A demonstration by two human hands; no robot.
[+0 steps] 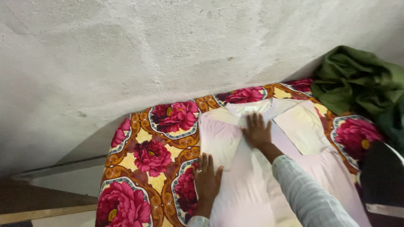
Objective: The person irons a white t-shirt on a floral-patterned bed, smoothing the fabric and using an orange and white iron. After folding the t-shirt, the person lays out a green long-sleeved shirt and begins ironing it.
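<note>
A pale pink garment (252, 180) lies spread flat on a bed, its neck toward the wall and both sleeves folded in over the body. My left hand (207, 180) rests flat, fingers apart, on the garment's left edge where it meets the bedsheet. My right hand (256, 131) presses flat on the upper chest of the garment, just below the collar; its arm wears a light striped sleeve (307, 193). Neither hand holds anything.
The bed is covered by a floral bedsheet (151, 157) with large red flowers on yellow and orange. A crumpled dark green cloth (357, 82) lies at the right by the wall. A rough grey wall (147, 54) runs behind the bed. A dark object (381, 176) sits at the right edge.
</note>
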